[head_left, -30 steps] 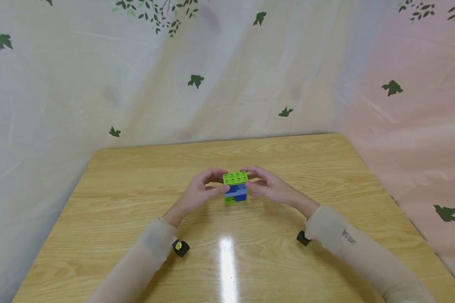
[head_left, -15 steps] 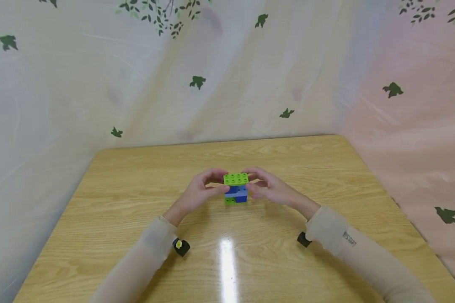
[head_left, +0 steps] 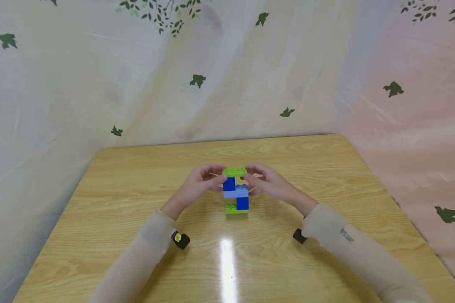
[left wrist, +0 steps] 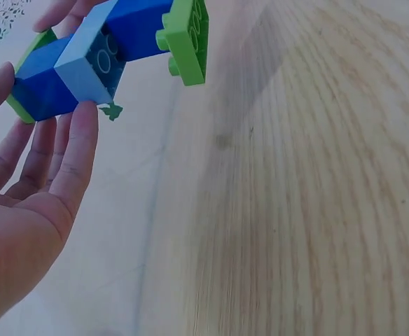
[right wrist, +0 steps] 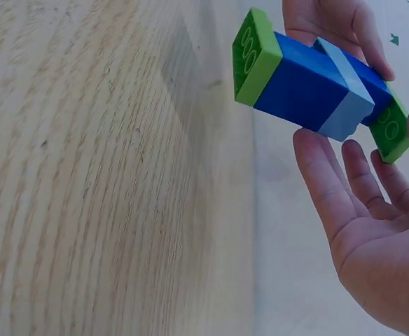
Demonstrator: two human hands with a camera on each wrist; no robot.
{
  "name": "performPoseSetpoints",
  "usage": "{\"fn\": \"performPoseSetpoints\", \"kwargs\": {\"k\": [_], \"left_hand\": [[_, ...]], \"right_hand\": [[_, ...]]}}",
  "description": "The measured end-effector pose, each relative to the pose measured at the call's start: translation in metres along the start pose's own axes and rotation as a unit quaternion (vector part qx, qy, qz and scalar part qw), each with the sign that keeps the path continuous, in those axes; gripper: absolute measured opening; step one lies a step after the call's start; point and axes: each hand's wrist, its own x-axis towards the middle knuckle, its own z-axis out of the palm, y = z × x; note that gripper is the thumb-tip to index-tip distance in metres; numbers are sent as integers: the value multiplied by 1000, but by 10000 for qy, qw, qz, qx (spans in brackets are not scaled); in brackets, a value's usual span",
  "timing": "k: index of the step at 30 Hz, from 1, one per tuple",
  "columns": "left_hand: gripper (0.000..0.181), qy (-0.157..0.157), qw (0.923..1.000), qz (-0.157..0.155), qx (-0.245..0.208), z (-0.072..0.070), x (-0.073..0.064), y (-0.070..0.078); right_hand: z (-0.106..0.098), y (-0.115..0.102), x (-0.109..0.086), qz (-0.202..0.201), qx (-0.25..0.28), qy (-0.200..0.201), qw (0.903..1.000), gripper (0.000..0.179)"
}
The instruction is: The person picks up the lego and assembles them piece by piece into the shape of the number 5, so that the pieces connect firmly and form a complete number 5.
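Note:
Both hands hold a stack of toy building blocks between them over the wooden table. On top is a lime green plate (head_left: pixel 234 172), above a dark blue block (head_left: pixel 229 184) on the left side. Below comes a light blue plate (head_left: pixel 230 194), then another dark blue block (head_left: pixel 242 203) on the right and a lime green base plate (head_left: pixel 236 211). My left hand (head_left: pixel 198 185) pinches the stack's upper left, thumb in front. My right hand (head_left: pixel 267 184) grips the upper right end, thumb at the top plate. In the right wrist view the base plate's hollow underside (right wrist: pixel 248 52) shows.
The wooden table (head_left: pixel 144 168) stretches around the stack, with a bright light reflection in front. A patterned cloth backdrop (head_left: pixel 227 84) rises behind its far edge. Small black devices (head_left: pixel 182 241) sit at both wrists.
The stack has been raised and tipped, so its front now faces me and less of the top shows. Both hands have moved up slightly, keeping their hold.

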Motion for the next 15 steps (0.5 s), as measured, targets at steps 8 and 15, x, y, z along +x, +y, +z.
{"fn": "performPoseSetpoints", "kwargs": {"k": [8,15], "left_hand": [[45,148,9991,-370,-164,-4,7,-3],[45,361,9957,-713,-463,-7,14,-11]], "right_hand": [[-1,6,11,349,334,75,9988,52],[0,14,22,587,486,132,9970,56]]}}
